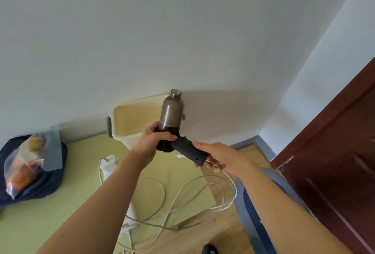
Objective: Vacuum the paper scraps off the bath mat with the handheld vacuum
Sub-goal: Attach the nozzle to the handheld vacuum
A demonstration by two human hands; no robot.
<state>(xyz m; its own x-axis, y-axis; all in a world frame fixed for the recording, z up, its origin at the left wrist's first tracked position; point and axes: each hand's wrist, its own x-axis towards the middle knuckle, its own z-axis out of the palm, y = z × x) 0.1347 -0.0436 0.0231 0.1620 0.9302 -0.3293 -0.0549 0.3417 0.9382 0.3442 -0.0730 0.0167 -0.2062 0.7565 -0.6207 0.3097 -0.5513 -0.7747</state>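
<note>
I hold the handheld vacuum (172, 115) up in front of the white wall, its smoky clear dust cup pointing upward. My left hand (155, 141) grips the dark motor body just below the cup. My right hand (220, 157) holds the end of the dark handle and the white cord (229, 182) where it leaves the handle. A green mat (81, 172) lies on the floor below. One small white scrap (179, 156) shows on it, just under the handle.
A cream plastic bin (129, 124) stands against the wall behind the vacuum. A dark bag with a clear plastic bag of orange items (26, 164) sits at left. Loops of white cord and a white plug strip (109, 165) lie on the mat. A dark red door (334, 152) stands at right.
</note>
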